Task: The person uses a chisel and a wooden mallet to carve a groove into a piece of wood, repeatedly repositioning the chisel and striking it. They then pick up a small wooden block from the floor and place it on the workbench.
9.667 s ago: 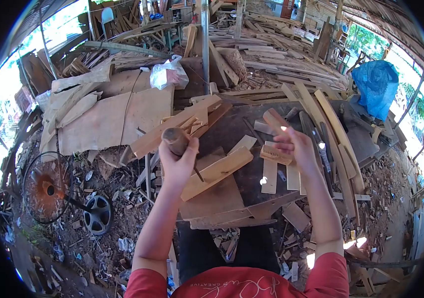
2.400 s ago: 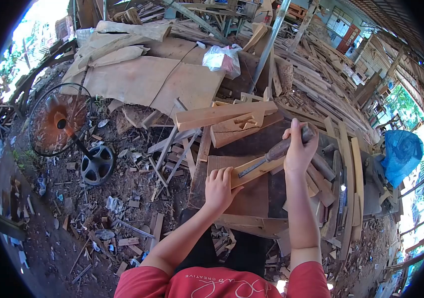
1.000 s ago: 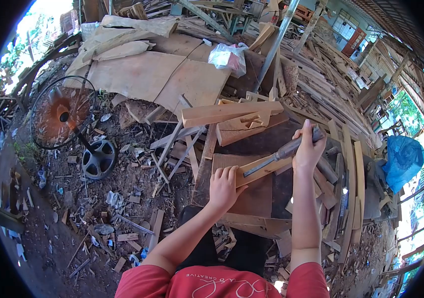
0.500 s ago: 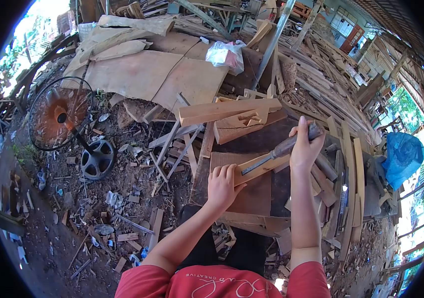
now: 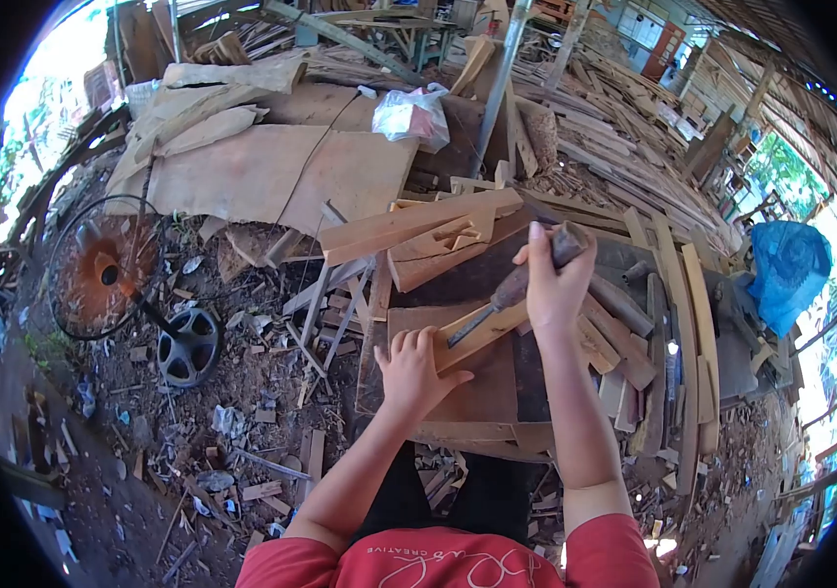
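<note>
My right hand (image 5: 558,284) is wrapped around the dark wooden handle of a chisel (image 5: 509,291), whose top end shows above the fist. The chisel slants down to the left, its narrow metal blade resting on a light wooden strip (image 5: 500,325). Fingers of my left hand (image 5: 411,374) clasp the near left end of that strip, close to the blade's tip. Beneath the strip lies a flat brown board (image 5: 487,384) on the dark worktable (image 5: 534,384). Whether the blade's edge has entered the wood is too small to tell.
Behind the strip lie a long plank (image 5: 418,223) and a thick block with a carved recess (image 5: 438,245). Several wood pieces (image 5: 624,343) crowd the table's right side. A standing fan (image 5: 188,348) is at left, and a blue plastic bag (image 5: 789,274) hangs at right.
The whole scene has shifted left in view as my head turned. The chisel stands a little steeper, with my right hand still around its handle. My left hand keeps hold of the strip.
</note>
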